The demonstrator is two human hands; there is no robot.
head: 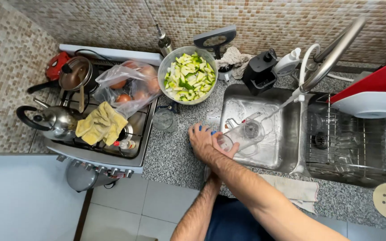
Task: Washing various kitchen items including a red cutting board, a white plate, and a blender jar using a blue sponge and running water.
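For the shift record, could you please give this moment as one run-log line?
left hand: on counter at sink edge | right hand: holding clear glass on its side over sink | tap: above sink | bowl of chopped vegetables: on counter

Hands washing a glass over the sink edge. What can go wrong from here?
1. The clear glass, wet under the faucet stream, may slip from the right hand and hit the steel sink.
2. The left hand works beside a small glass on the counter; a careless elbow could topple it.
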